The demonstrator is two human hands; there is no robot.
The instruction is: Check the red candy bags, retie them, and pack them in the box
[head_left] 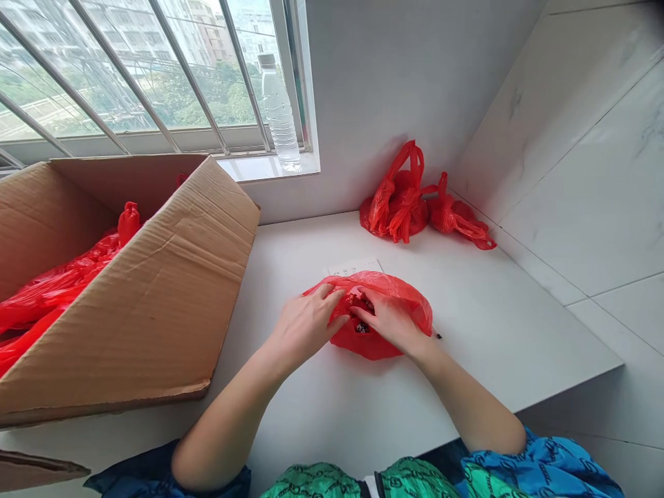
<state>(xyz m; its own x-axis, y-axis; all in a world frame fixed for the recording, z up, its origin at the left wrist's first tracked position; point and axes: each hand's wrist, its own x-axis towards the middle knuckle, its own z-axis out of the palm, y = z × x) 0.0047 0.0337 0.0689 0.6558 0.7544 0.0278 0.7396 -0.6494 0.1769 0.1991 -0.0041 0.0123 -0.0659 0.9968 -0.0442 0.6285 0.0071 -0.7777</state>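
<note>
A red plastic bag (381, 346) lies on the white tabletop with its mouth spread open towards me. My left hand (307, 319) is at the bag's left rim, its fingers and thumb closing over the thin plastic. Reaching in from the right, my right hand (390, 318) has its fingers inside the mouth, curled around something dark. Small dark, shiny pieces (362, 326) show between the thumb and fingers and just below them; their kind is too small to tell. The fingertips of my right hand are partly hidden by the plastic.
An open cardboard box (150, 297) with red plastic bags (67, 270) inside stands at left. Two tied red bags (397, 207) sit against the back wall. Printed paper (355, 266) lies behind the open bag. A water bottle (280, 114) stands on the windowsill.
</note>
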